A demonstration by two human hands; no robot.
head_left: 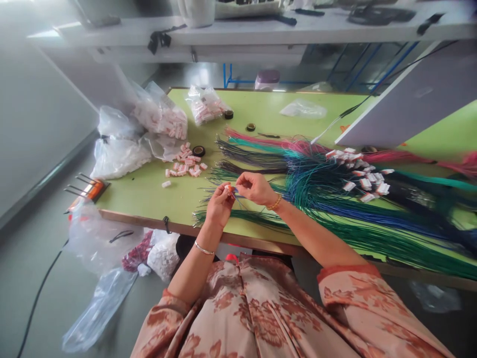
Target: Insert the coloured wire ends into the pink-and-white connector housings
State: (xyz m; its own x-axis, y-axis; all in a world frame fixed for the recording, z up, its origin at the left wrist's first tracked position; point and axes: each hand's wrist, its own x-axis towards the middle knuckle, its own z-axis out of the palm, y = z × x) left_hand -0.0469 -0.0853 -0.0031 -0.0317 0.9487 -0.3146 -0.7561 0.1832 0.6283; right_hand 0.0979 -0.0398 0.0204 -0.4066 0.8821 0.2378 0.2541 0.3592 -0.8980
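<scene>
My left hand (219,205) is closed in a pinch around a small white-and-orange connector housing (229,189), just above the near part of the green table. Right beside it, my right hand (255,188) has its thumb and fingers pinched at the connector, on a thin wire (238,200) that hangs from there. The wire's end is hidden by the fingers. Under and beyond the hands lie bundles of green wires (261,217), blue wires (309,186) and pink wires (268,139). Several finished-looking connectors (367,183) with wires rest on the bundles at right.
Loose connector housings (186,166) are heaped left of the hands, by a roll of black tape (198,151). Filled plastic bags (160,117) stand behind them. An orange holder with metal prongs (89,193) sits at the table's left corner. A shelf (238,36) spans the back.
</scene>
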